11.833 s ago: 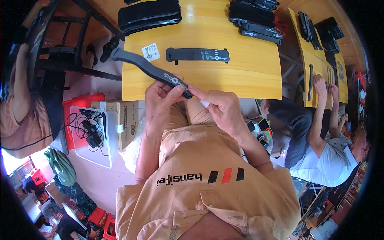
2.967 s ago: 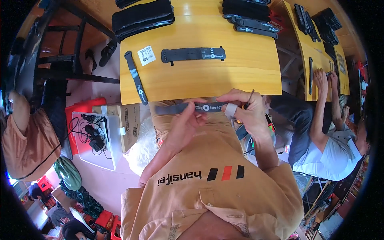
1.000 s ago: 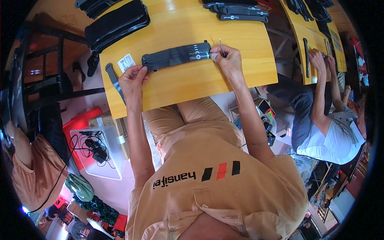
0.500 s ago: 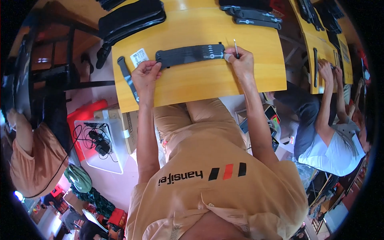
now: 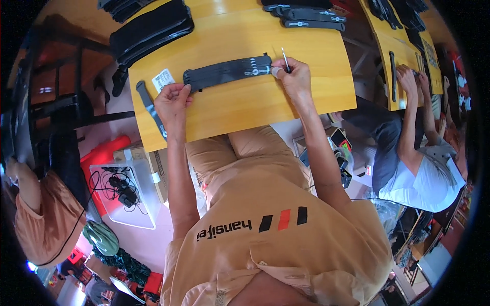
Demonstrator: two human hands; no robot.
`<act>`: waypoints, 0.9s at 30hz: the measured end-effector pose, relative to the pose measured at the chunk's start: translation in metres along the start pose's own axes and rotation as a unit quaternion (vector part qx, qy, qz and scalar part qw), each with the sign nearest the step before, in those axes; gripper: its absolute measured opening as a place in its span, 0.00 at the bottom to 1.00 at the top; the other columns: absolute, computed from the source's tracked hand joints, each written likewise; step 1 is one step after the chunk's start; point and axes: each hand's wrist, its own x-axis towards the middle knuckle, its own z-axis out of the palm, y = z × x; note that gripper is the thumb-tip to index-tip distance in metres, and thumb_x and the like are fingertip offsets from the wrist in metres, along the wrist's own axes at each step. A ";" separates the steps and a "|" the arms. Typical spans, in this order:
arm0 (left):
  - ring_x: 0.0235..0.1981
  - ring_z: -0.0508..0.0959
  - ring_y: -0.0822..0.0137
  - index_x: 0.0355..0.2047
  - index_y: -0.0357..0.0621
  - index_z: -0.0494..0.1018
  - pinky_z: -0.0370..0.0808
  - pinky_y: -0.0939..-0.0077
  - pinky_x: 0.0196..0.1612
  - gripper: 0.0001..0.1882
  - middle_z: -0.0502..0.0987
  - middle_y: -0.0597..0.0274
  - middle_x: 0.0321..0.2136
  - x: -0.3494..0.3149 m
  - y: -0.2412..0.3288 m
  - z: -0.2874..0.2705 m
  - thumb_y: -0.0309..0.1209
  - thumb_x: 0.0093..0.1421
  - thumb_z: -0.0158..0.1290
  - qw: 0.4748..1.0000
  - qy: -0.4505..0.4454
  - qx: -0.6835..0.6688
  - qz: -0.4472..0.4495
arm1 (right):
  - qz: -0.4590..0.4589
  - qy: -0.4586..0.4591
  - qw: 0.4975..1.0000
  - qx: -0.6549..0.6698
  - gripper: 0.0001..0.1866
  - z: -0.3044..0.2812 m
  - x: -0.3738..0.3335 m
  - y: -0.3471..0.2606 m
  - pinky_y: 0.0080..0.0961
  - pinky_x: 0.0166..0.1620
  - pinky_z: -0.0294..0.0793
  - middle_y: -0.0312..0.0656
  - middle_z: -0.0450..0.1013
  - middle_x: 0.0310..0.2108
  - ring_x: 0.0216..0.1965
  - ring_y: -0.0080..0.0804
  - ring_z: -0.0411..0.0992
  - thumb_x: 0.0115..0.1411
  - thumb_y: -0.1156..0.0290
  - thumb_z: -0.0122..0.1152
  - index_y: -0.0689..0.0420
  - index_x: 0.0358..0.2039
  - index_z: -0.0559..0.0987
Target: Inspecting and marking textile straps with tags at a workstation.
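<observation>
And there it is: both hands are up at the table [image 5: 255, 108] now, when three seconds ago they had a single strap over the lap! The left hand [image 5: 172, 102] pinches the near-left end of the dark strap bundle [image 5: 219, 75], which lies flat on the tabletop; the right hand [image 5: 295, 79] has its fingertips at the other end, gripping a slim pointed tool [image 5: 286, 60] that sticks up. A loose strap [image 5: 151, 108] rests by the table's left edge, just as it did then. Down on the floor, the clear plastic bin [image 5: 145, 204] holds tangled black cables [image 5: 122, 191] and adapters. Beside it stands a cardboard box [image 5: 162, 188], contents hidden from me.
</observation>
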 end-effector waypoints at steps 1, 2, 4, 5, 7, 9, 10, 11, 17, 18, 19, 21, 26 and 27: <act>0.16 0.71 0.79 0.26 0.36 0.72 0.68 0.89 0.19 0.04 0.73 0.65 0.19 0.000 0.000 0.001 0.22 0.50 0.56 1.000 0.006 0.001 -0.002 | -0.002 -0.003 1.000 -0.002 0.04 0.001 0.001 0.002 0.14 0.21 0.60 0.30 0.66 0.14 0.16 0.15 0.61 0.43 0.79 0.59 0.61 0.23 0.78; 0.15 0.70 0.80 0.26 0.36 0.72 0.67 0.89 0.18 0.04 0.73 0.65 0.18 0.000 0.000 0.003 0.22 0.50 0.56 1.000 0.012 0.002 -0.009 | -0.002 -0.003 1.000 0.010 0.03 0.001 0.002 0.006 0.14 0.21 0.61 0.30 0.67 0.14 0.16 0.15 0.61 0.44 0.79 0.59 0.61 0.23 0.78; 0.15 0.70 0.80 0.26 0.36 0.72 0.67 0.89 0.18 0.04 0.73 0.66 0.18 -0.001 0.001 0.006 0.22 0.50 0.56 1.000 0.008 0.004 -0.004 | -0.001 0.002 1.000 0.007 0.03 0.000 0.002 0.005 0.14 0.21 0.61 0.30 0.67 0.14 0.16 0.15 0.61 0.44 0.79 0.59 0.61 0.23 0.78; 0.15 0.70 0.80 0.26 0.36 0.72 0.67 0.89 0.18 0.04 0.72 0.66 0.18 -0.001 0.001 0.006 0.22 0.50 0.56 1.000 0.010 0.006 0.003 | -0.003 0.002 1.000 0.006 0.03 0.000 0.002 0.003 0.14 0.21 0.62 0.31 0.67 0.14 0.16 0.15 0.62 0.43 0.79 0.59 0.61 0.22 0.78; 0.15 0.70 0.80 0.25 0.36 0.72 0.67 0.89 0.18 0.04 0.72 0.66 0.18 0.000 0.000 0.006 0.22 0.50 0.56 1.000 0.008 0.006 0.003 | -0.005 0.004 1.000 -0.004 0.03 -0.001 0.001 0.000 0.15 0.21 0.62 0.31 0.67 0.14 0.16 0.15 0.62 0.43 0.79 0.59 0.61 0.22 0.78; 0.15 0.70 0.80 0.25 0.36 0.72 0.67 0.89 0.18 0.04 0.72 0.66 0.18 0.000 0.000 0.006 0.22 0.50 0.56 1.000 0.006 0.005 0.004 | -0.007 0.005 1.000 -0.014 0.03 -0.001 0.000 -0.001 0.15 0.21 0.62 0.31 0.67 0.13 0.16 0.16 0.62 0.43 0.79 0.59 0.61 0.22 0.78; 0.15 0.70 0.80 0.25 0.36 0.72 0.67 0.89 0.18 0.04 0.72 0.66 0.18 -0.001 0.000 0.006 0.22 0.50 0.56 1.000 0.001 -0.004 0.007 | -0.006 0.009 1.000 -0.020 0.04 -0.001 0.000 -0.001 0.15 0.21 0.63 0.32 0.67 0.13 0.16 0.16 0.62 0.43 0.78 0.59 0.61 0.22 0.78; 0.15 0.70 0.79 0.25 0.36 0.72 0.67 0.89 0.18 0.04 0.72 0.65 0.18 -0.001 0.000 0.006 0.22 0.50 0.56 1.000 -0.003 -0.013 0.011 | -0.005 0.013 1.000 -0.027 0.04 -0.001 0.000 -0.001 0.15 0.21 0.63 0.32 0.67 0.13 0.16 0.16 0.62 0.43 0.78 0.59 0.61 0.22 0.78; 0.15 0.71 0.79 0.25 0.36 0.72 0.67 0.89 0.18 0.04 0.73 0.65 0.18 -0.001 0.001 0.006 0.22 0.50 0.56 1.000 0.006 -0.003 -0.001 | -0.003 0.015 0.999 -0.038 0.04 -0.001 -0.002 -0.006 0.16 0.21 0.63 0.32 0.68 0.13 0.15 0.16 0.62 0.43 0.77 0.59 0.60 0.22 0.78; 0.15 0.71 0.79 0.25 0.36 0.72 0.67 0.89 0.18 0.04 0.73 0.65 0.18 -0.001 0.001 0.006 0.22 0.50 0.56 1.000 0.006 -0.003 -0.001 | -0.003 0.015 0.999 -0.038 0.04 -0.001 -0.002 -0.006 0.16 0.21 0.63 0.32 0.68 0.13 0.15 0.16 0.62 0.43 0.77 0.59 0.60 0.22 0.78; 0.15 0.71 0.79 0.25 0.36 0.72 0.67 0.89 0.18 0.04 0.73 0.65 0.18 -0.002 0.003 0.006 0.22 0.50 0.56 1.000 0.009 0.003 -0.001 | -0.004 0.015 0.999 -0.043 0.04 -0.001 -0.001 -0.005 0.16 0.21 0.63 0.32 0.68 0.12 0.15 0.16 0.62 0.43 0.77 0.59 0.60 0.23 0.78; 0.15 0.71 0.79 0.25 0.36 0.72 0.67 0.89 0.18 0.04 0.73 0.65 0.18 -0.002 0.003 0.006 0.22 0.50 0.56 1.000 0.013 0.010 -0.001 | -0.004 0.013 0.999 -0.047 0.04 0.000 -0.001 -0.004 0.16 0.21 0.62 0.32 0.68 0.12 0.15 0.16 0.62 0.43 0.78 0.58 0.60 0.23 0.78; 0.15 0.71 0.79 0.25 0.35 0.72 0.67 0.89 0.18 0.04 0.73 0.65 0.18 -0.001 0.000 0.005 0.22 0.50 0.56 1.000 0.005 -0.009 0.010 | -0.008 0.015 0.999 -0.049 0.04 0.001 -0.002 -0.006 0.16 0.21 0.62 0.32 0.68 0.12 0.15 0.16 0.62 0.43 0.78 0.59 0.60 0.23 0.78; 0.15 0.71 0.79 0.25 0.35 0.72 0.67 0.89 0.18 0.04 0.73 0.65 0.18 -0.001 0.001 0.005 0.22 0.50 0.56 1.000 0.009 -0.006 0.011 | -0.009 0.011 0.999 -0.046 0.04 0.001 -0.001 -0.005 0.16 0.21 0.62 0.32 0.68 0.12 0.15 0.16 0.62 0.43 0.78 0.59 0.60 0.23 0.78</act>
